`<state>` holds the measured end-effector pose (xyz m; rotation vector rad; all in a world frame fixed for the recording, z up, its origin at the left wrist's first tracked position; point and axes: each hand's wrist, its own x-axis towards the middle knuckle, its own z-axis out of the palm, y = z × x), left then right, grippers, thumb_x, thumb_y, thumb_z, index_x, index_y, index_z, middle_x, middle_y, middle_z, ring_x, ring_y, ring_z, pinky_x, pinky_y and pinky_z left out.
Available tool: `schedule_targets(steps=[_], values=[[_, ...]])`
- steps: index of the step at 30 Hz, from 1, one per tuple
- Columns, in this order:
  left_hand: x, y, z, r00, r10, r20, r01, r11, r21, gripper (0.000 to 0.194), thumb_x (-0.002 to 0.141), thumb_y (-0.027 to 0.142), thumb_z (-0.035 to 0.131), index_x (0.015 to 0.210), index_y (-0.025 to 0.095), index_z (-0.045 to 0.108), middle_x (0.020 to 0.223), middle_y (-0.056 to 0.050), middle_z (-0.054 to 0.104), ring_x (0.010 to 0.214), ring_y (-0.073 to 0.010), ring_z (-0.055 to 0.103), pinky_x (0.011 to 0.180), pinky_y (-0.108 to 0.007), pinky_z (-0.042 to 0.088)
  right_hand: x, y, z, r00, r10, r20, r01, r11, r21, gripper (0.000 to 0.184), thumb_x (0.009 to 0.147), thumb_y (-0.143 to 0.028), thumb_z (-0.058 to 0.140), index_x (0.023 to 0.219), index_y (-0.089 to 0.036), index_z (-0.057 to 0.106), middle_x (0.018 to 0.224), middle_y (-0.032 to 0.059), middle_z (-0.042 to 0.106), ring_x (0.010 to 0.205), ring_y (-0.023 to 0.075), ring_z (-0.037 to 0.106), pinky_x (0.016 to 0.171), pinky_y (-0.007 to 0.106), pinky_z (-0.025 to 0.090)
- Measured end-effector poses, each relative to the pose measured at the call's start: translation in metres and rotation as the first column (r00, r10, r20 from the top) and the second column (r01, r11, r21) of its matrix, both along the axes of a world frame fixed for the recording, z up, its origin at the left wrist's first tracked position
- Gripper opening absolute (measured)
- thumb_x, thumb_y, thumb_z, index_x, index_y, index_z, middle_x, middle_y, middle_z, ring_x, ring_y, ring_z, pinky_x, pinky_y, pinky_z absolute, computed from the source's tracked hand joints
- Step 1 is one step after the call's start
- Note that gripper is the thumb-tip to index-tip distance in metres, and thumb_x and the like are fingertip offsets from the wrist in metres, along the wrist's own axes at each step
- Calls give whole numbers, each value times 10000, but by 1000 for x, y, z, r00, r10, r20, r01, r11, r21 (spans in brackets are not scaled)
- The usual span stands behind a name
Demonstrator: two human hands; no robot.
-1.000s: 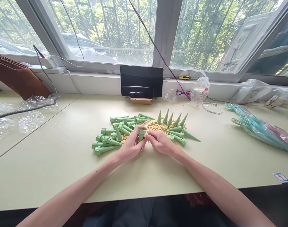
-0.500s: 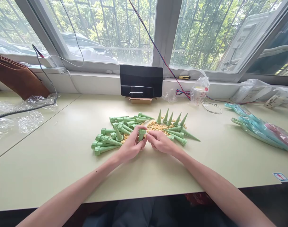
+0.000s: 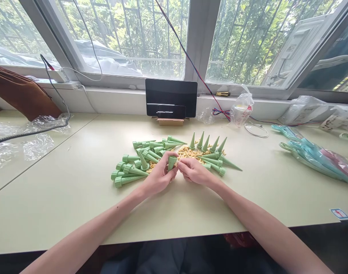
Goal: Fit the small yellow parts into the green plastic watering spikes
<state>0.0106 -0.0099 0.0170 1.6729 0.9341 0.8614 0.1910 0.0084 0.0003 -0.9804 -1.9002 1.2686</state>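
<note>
My left hand [image 3: 160, 176] is closed around a green plastic plant watering spike [image 3: 172, 163], its wide capped end up. Close against it, my right hand [image 3: 192, 170] has its thumb and fingers pinched together at the spike's side; what they hold, if anything, is too small and hidden to name. Behind both hands lies a heap of small yellow plastic pieces [image 3: 188, 152]. More green spikes [image 3: 131, 169] lie in a pile to the left. Other green spikes [image 3: 216, 161] lie on the right, and several green cones [image 3: 205, 142] stand point up behind the heap.
A black tablet [image 3: 170, 93] with a phone [image 3: 171, 111] before it leans at the sill. Bagged turquoise and pink items [image 3: 319, 156] lie on the right of the table. A bagged cup [image 3: 241, 110] and coiled white cable [image 3: 256, 130] stand behind. Clear wrap [image 3: 37, 144] is on the left.
Almost nothing differs. Both hands keep the same hold beside the heap, and the whole view has shifted very slightly.
</note>
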Motion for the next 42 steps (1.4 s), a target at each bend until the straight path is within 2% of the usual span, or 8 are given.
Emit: schedule_targets(steps=[13,21,25,29,34,39,42], values=[[0,-1,1,999,3,-32,-2,1000,29,322,924,374,534,1187,236,410,611,76,446,523,-101,458,495,-211,358,0,3,-4,990,62,-124,-77,990,-121,406,976,-477,439,678,-208,382,520,-81,330,407,70,333,404,211,291],[1,0,4,999,21,-37,-20,1000,19,370,913,424,561,1193,228,419,695,53,481,599,-104,482,555,-214,402,1,1,0,992,-21,-123,16,999,-36,355,959,-458,498,729,-186,493,529,-61,463,425,80,452,447,211,377],[0,2,2,998,32,-49,-30,999,35,382,931,430,539,1233,227,424,715,43,476,648,-112,501,605,-225,429,0,1,1,984,-67,-166,65,998,-15,313,945,-435,533,764,-179,541,529,-55,505,418,78,457,442,209,380],[-1,4,1,997,45,-65,-44,999,25,396,938,455,523,1264,244,443,751,26,501,655,-121,533,587,-235,458,0,2,1,966,-102,-238,104,995,-3,267,923,-412,576,805,-172,576,547,-49,536,412,70,450,434,205,380],[-1,5,2,996,92,6,-92,995,-48,442,915,480,554,1283,248,475,747,17,538,671,-150,588,565,-263,521,0,1,1,951,-149,-272,156,988,4,225,898,-398,609,968,-188,570,659,-37,591,424,77,491,424,211,399],[-1,7,5,973,154,174,-130,982,-140,456,892,478,596,1228,177,526,725,-2,617,601,-154,615,595,-327,566,-2,-2,2,954,-197,-224,227,967,118,241,893,-346,610,1079,-212,534,740,-26,606,488,90,526,471,223,438],[-1,8,5,946,198,257,-148,969,-199,441,880,485,615,1161,150,558,690,-9,638,593,-162,632,586,-326,571,-2,-5,2,962,-197,-189,231,957,174,262,897,-313,594,1127,-216,515,756,-25,604,512,93,536,488,223,447]])
